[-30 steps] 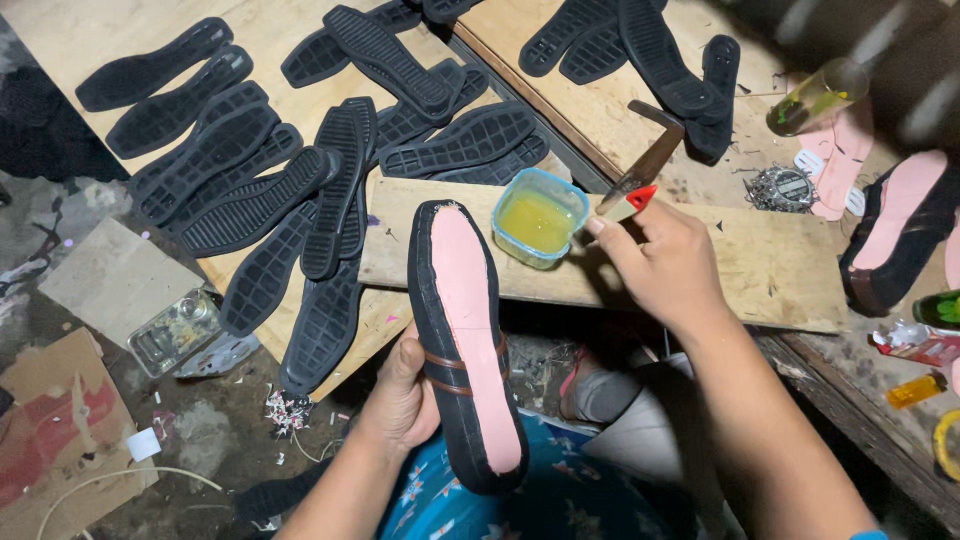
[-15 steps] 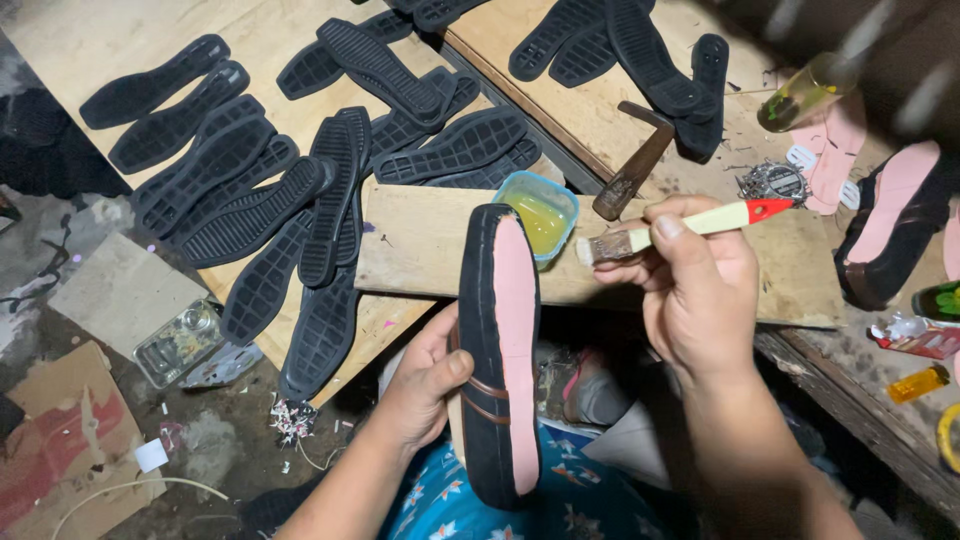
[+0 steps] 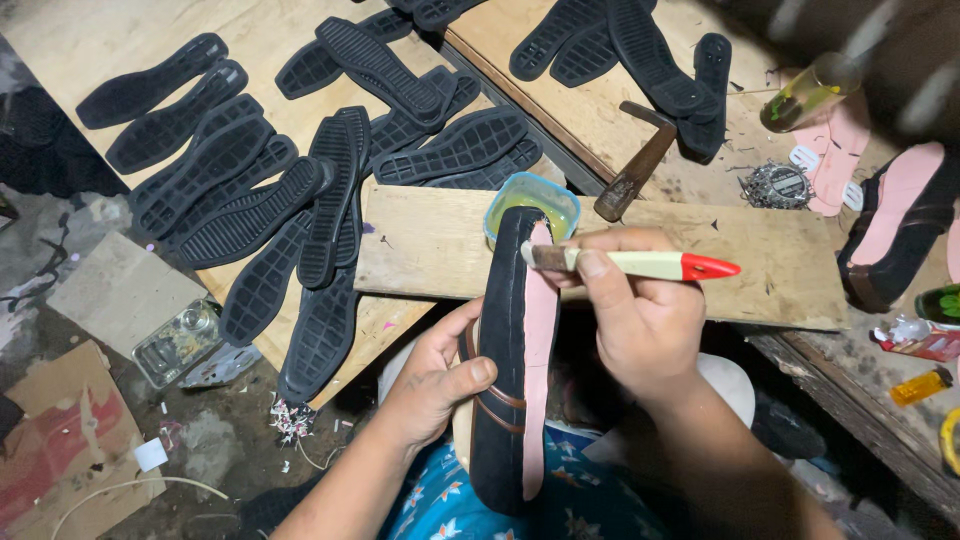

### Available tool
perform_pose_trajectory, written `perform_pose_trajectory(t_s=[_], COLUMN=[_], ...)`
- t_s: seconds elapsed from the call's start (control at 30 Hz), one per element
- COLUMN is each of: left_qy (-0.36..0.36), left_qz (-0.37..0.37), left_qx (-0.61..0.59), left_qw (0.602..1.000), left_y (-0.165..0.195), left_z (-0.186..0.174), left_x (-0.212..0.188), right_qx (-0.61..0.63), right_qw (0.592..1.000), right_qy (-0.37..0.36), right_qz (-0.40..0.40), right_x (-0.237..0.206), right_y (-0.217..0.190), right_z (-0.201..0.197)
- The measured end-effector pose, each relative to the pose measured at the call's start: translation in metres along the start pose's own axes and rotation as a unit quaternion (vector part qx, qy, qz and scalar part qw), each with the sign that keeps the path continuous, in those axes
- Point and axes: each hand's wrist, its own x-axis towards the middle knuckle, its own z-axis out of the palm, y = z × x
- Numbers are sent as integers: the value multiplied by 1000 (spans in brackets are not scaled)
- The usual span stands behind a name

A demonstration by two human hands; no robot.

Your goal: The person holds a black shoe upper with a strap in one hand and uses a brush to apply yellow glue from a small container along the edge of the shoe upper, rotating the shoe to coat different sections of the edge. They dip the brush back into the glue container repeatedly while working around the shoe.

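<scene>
My left hand (image 3: 432, 382) grips a black shoe (image 3: 505, 360) with a pink insole, tilted on its edge over my lap. In my right hand (image 3: 640, 320) is a glue brush (image 3: 640, 264) with a cream handle and red end; its bristles touch the pink insole near the toe. Just beyond the shoe's toe sits a small blue tub of yellowish glue (image 3: 530, 196) on a wooden board (image 3: 700, 250).
Several black rubber soles (image 3: 300, 190) lie spread over the plywood to the left and far side. A hammer (image 3: 636, 165) rests past the board. Pink-lined shoes (image 3: 895, 225) and small bottles sit at the right. Cardboard scraps (image 3: 60, 440) litter the floor at left.
My left hand has turned the shoe from flat onto its side. My right hand brought the brush from the glue tub down onto the insole near the toe.
</scene>
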Motion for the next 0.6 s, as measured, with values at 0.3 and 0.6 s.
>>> perform_pose_trajectory(t_s=[0.3,0.6], left_qy=[0,16], left_qz=[-2,-12], left_qx=[11,27], left_qw=[1000,999], left_y=[1,7], left_z=[4,10], left_x=[0,2], right_qx=[-84,-66], right_qw=[996,997], right_qy=[16,12], right_qz=[-16,38], right_x=[0,3], right_y=[-1,-1], right_z=[-8,-14])
